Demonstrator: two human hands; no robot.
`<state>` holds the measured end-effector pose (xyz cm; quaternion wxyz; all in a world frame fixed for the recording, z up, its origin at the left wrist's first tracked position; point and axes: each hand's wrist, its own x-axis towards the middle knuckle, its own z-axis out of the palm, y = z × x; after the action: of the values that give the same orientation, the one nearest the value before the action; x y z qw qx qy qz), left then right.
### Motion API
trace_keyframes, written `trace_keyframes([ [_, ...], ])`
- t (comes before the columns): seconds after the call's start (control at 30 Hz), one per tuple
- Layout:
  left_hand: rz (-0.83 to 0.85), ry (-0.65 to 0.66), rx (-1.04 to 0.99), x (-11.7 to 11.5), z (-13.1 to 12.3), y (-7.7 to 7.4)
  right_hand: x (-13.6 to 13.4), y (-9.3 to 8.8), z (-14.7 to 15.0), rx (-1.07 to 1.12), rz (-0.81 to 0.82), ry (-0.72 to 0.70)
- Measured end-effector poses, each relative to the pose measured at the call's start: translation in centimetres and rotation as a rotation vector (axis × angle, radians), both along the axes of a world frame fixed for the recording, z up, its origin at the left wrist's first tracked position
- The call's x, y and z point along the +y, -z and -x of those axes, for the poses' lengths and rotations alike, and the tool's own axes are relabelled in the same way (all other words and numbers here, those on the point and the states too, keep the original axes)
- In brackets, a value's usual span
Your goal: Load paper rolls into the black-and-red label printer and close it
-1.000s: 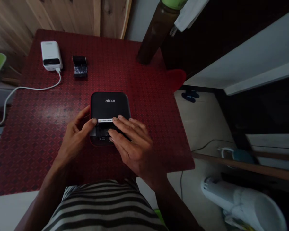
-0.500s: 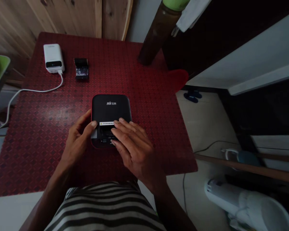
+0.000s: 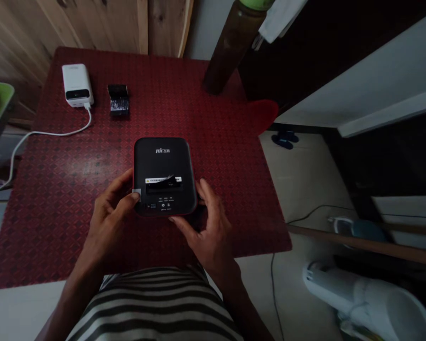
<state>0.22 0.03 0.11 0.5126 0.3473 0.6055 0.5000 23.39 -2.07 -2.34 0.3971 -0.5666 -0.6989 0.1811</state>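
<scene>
A black device (image 3: 163, 163) with rounded corners and white lettering lies on the red patterned table (image 3: 227, 151). A white label strip (image 3: 179, 179) crosses it above a dark slot, and a small dark piece (image 3: 166, 181) sticks up at a slant there. My left hand (image 3: 110, 213) grips the device's left edge, its thumb on a pale patch at the lower left corner. At the lower right corner, my right hand (image 3: 209, 227) has its fingers along the right side and its thumb at the front edge, curved around the corner.
A white power bank (image 3: 76, 83) with a plugged-in white cable (image 3: 57, 134) lies at the back left. Beside it is a small black roll-like item (image 3: 119, 100). A tall dark bottle (image 3: 230, 47) with a green lid stands at the back right, near a red rounded object (image 3: 264, 116).
My right hand has moved off the device's top to its lower right corner, uncovering the slot and printed icons. The small dark piece now shows raised over the label. My left hand stays at the left edge.
</scene>
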Motion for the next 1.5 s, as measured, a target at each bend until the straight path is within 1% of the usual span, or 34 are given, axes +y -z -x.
trace_keyframes([
  [0.13,0.014,-0.039,-0.019,0.1,-0.4,0.1,0.1,0.0,0.3,0.027,-0.01,0.003],
  [0.33,0.009,-0.045,-0.059,0.3,-0.7,0.2,0.1,0.2,0.3,0.045,-0.033,0.012],
  [0.4,0.012,-0.046,-0.036,0.3,-0.7,0.2,0.0,0.2,0.4,0.06,-0.033,0.013],
  [0.57,0.002,-0.028,0.099,0.2,-0.9,-0.2,0.1,-0.1,0.6,0.097,-0.021,0.0],
  [0.77,-0.005,-0.033,0.129,0.1,-1.1,0.0,0.2,-0.1,0.5,0.099,-0.012,-0.011],
  [0.87,-0.041,-0.018,0.162,-0.1,-0.9,0.4,0.4,-0.5,-0.2,0.085,0.02,-0.037],
  [0.97,-0.118,0.022,0.219,-0.5,-0.7,1.1,1.0,-1.7,-1.4,0.079,0.047,-0.086],
  [1.03,-0.191,0.047,0.265,-0.8,-0.5,1.8,1.7,-2.9,-2.0,0.056,0.007,-0.097],
  [1.13,-0.326,0.084,0.299,-1.0,-0.4,3.2,3.3,-4.9,-1.9,-0.026,-0.131,-0.131],
  [1.2,-0.398,0.106,0.308,-1.0,-0.4,3.9,4.9,-5.9,-1.0,-0.11,-0.213,-0.207],
  [1.27,-0.438,0.124,0.326,-1.0,-0.3,4.4,6.8,-6.7,0.3,-0.227,-0.221,-0.306],
  [1.33,-0.447,0.136,0.352,-0.9,-0.3,4.5,8.9,-7.2,2.0,-0.384,-0.122,-0.411],
  [1.4,-0.438,0.141,0.365,-1.0,-0.2,4.4,10.8,-7.5,3.7,-0.548,0.042,-0.495],
  [1.47,-0.415,0.139,0.351,-1.0,-0.3,4.2,12.3,-7.7,5.2,-0.665,0.176,-0.534],
  [1.5,-0.398,0.135,0.336,-1.0,-0.3,4.1,12.9,-7.8,5.8,-0.696,0.207,-0.542],
])
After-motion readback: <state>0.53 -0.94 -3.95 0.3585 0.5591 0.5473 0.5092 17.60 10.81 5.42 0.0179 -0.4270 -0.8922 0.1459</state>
